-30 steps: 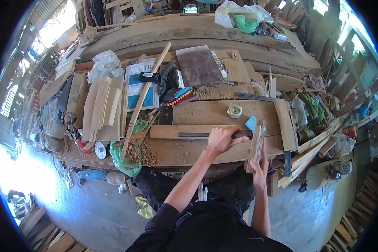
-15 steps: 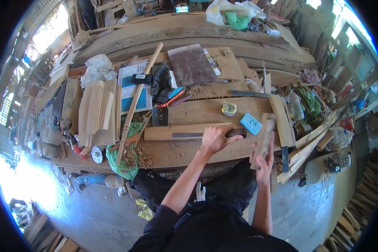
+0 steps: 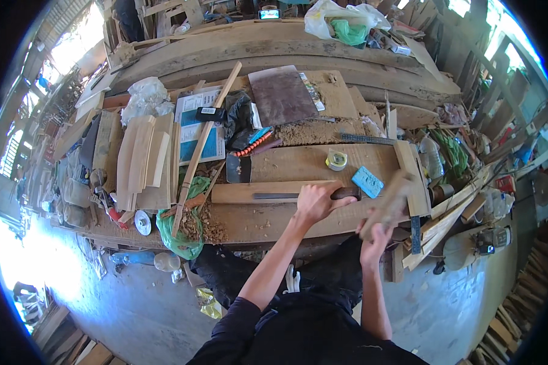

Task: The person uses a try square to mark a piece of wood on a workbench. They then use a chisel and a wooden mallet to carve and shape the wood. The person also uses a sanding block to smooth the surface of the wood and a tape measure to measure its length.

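Note:
My left hand point(image 3: 316, 204) is closed round a chisel, its dark wooden handle point(image 3: 347, 193) sticking out to the right and its long flat grey blade point(image 3: 276, 196) pointing left. The blade lies along the top of a pale wooden strip point(image 3: 228, 193) on the workbench. Gripped in my right hand point(image 3: 375, 244) is a wooden block point(image 3: 388, 205), smeared by motion and tilted up to the right. It is apart from the handle's end. A light blue block point(image 3: 368, 181) and a tape measure point(image 3: 336, 160) lie just beyond my hands.
Stacked boards point(image 3: 141, 161) and a green plastic bag point(image 3: 179, 237) with shavings are at the left. A long thin stick point(image 3: 204, 137) slants across the bench. A dark brown sheet point(image 3: 283, 94) lies farther back. Lumber pieces point(image 3: 441, 228) jut out at the right edge.
The wooden block in my right hand has tilted over to the right, its lower end swinging nearer the chisel handle. My left hand keeps its hold on the chisel; the view has shifted slightly.

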